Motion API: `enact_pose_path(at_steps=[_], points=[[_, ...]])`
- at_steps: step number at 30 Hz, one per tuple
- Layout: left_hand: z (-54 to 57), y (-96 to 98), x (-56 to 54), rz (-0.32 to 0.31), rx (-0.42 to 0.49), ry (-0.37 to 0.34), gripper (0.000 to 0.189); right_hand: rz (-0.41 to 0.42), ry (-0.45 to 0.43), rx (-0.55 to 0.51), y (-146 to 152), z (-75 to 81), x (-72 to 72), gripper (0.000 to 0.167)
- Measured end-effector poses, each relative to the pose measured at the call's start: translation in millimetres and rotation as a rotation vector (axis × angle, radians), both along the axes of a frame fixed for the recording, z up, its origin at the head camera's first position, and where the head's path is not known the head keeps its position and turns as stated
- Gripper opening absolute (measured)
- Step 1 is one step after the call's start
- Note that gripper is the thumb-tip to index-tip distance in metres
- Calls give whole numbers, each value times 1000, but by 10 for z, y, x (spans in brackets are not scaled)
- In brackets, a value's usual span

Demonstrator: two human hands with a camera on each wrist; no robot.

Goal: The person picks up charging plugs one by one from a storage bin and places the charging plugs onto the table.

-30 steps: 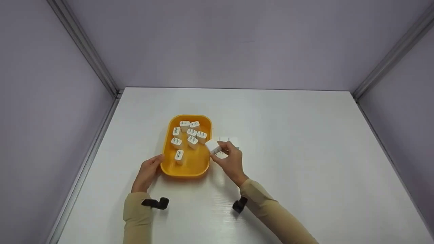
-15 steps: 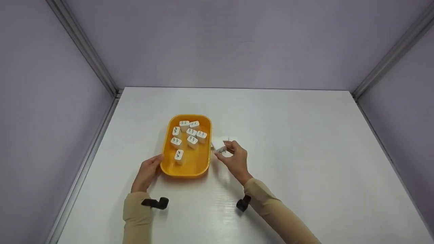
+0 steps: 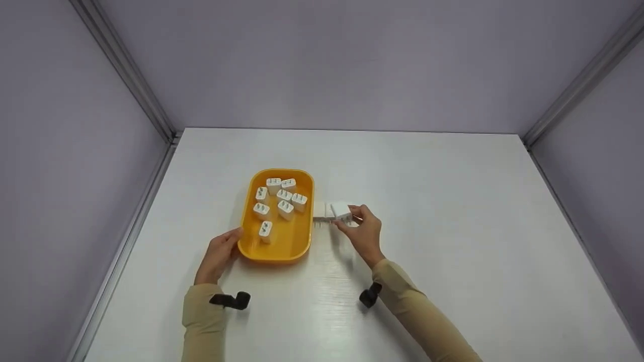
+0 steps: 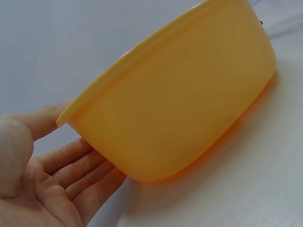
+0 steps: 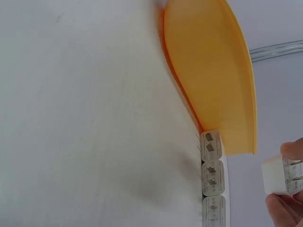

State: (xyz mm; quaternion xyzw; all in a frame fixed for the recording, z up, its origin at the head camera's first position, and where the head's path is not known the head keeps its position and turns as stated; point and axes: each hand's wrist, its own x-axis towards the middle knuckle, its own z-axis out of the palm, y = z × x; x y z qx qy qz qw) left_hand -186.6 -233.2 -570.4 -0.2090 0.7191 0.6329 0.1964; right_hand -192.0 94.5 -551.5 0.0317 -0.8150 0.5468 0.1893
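Observation:
My left hand [image 3: 219,255] is at the near left side of a yellow tray [image 3: 279,255]. In the left wrist view its fingers [image 4: 80,168] lie fairly straight along the tray's outer wall, with the thumb at the rim. Several white two-prong charger plugs [image 3: 286,210] stand in the tray, prongs up. Thumb and fingers of my right hand [image 3: 365,231] pinch another charger plug [image 5: 276,176], raised over a row of white plugs [image 5: 213,178] on the table. That row lies on its side against the tray's right wall, prongs toward me.
The white table [image 3: 453,226] is bounded by grey walls at the back and both sides. A metal corner post [image 3: 136,75] stands at the left. A black wrist camera [image 3: 371,295] juts out beside each sleeve.
My right hand has moved right, away from the tray, with the charger plug pinched in it. More of the plug row on the table shows. The left hand and tray have stayed put.

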Motion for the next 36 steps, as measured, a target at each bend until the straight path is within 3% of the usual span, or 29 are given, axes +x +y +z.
enact_pose_path(at_steps=[17,28,36], points=[[-7,18,-23,25,17,-45,64,-127,-129,27,252,-221,-94,26],[-25,-4,4,-7,30,32,64,-146,-113,17,339,-250,-106,27],[-33,-2,-10,4,21,-1,67,-158,-116,16,396,-287,-120,26]])
